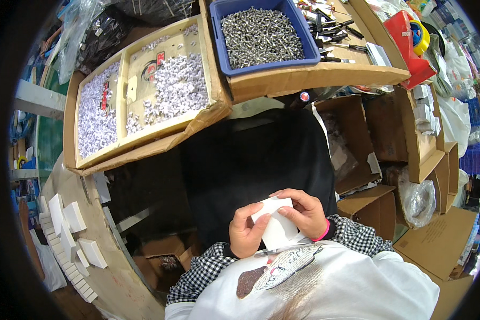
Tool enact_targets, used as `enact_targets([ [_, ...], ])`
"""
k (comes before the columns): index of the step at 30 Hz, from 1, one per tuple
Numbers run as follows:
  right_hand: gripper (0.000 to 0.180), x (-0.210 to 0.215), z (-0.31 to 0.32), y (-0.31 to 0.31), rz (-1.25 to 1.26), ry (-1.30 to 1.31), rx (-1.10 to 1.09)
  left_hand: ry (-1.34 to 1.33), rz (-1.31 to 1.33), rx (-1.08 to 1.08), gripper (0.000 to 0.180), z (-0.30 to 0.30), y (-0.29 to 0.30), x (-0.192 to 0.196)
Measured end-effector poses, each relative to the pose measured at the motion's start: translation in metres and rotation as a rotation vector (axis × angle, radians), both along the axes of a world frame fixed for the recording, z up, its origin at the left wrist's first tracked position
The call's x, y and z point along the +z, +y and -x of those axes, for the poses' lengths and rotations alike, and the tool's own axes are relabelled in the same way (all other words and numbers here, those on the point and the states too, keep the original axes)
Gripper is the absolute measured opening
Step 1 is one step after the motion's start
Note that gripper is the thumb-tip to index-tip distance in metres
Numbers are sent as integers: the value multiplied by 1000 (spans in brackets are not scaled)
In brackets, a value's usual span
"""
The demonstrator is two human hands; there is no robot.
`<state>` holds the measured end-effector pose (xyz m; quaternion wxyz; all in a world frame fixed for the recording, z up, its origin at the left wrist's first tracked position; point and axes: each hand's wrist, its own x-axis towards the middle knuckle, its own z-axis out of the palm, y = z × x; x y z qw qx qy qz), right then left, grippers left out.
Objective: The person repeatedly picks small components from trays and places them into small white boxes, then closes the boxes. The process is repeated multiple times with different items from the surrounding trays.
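Observation:
A small white box (pixel 280 228) is held close in front of my body, above my lap. My left hand (pixel 245 229) grips its left side, with the thumb pressed on the face toward me. From the right, my right hand (pixel 305 215) closes on its upper edge and side, thumb also on the face. The fingers behind the box are partly hidden. Whether the box holds anything inside cannot be seen.
Ahead stand a divided wooden tray (pixel 123 98) of small white pieces and a blue bin (pixel 272 68) of metal parts. White boxes (pixel 65 234) line the left bench. A red tape dispenser (pixel 405 40) with yellow tape sits far right, above open cartons (pixel 352 144).

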<state>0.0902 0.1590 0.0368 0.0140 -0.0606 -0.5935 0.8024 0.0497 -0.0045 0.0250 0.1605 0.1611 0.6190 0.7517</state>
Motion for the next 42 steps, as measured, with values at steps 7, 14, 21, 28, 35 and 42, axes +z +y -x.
enact_targets([
  [7, 24, 1, 7, -5, -14, -33, -84, -117, 56, 23, 32, 2, 8, 18],
  [14, 18, 13, 33, 8, -114, 114, -46, 14, 101, 71, 23, 17, 14, 16],
  [21, 17, 65, 70, 85, -584, 270, 30, -10, 166, 102, 28, 23, 9, 7],
  [28, 21, 134, 96, 263, -1026, 221, -1197, -109, 198, 212, 23, 29, 18, 28],
  [35, 26, 146, 91, 308, -628, -88, -845, -110, 206, 204, 23, 29, 22, 32],
  [42, 19, 148, 97, 295, -437, 82, -916, -95, 224, 226, 23, 26, 18, 33],
])
